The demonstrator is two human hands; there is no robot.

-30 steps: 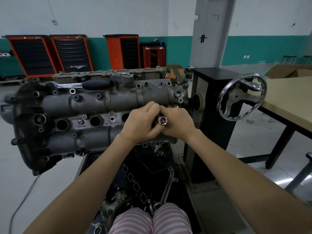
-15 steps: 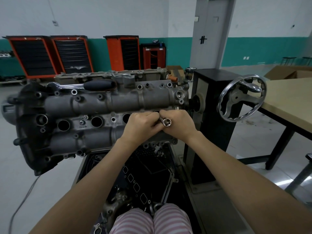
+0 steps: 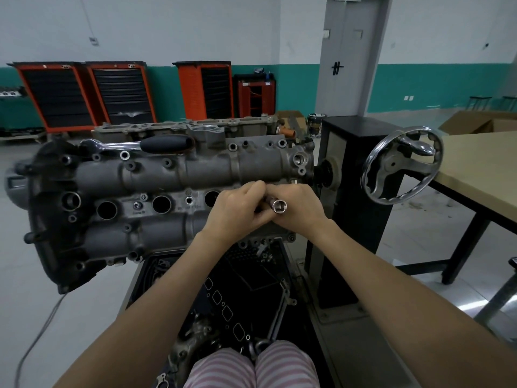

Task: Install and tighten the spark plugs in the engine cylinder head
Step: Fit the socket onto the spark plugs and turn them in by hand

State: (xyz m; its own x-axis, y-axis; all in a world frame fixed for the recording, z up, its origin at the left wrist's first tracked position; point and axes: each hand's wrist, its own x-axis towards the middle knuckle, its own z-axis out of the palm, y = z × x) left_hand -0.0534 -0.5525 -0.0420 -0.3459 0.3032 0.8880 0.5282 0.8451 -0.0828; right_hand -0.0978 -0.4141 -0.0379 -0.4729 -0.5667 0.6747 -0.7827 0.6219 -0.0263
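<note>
Head view: left hand (image 3: 237, 208) and right hand (image 3: 299, 208), fingers curled, grip steel spark plug socket (image 3: 278, 205) at cylinder head (image 3: 156, 175). Rigid, smooth, likely slippery; hold by barrel. Plug hidden.

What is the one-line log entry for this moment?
both hands hold socket | over cylinder head | ratchet lies on top

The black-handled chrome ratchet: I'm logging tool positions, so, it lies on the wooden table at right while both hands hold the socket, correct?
Not quite. The head view shows the black-handled chrome ratchet lying on top of the grey metal cylinder head, not the table. Both hands do hold the chrome socket.
</note>
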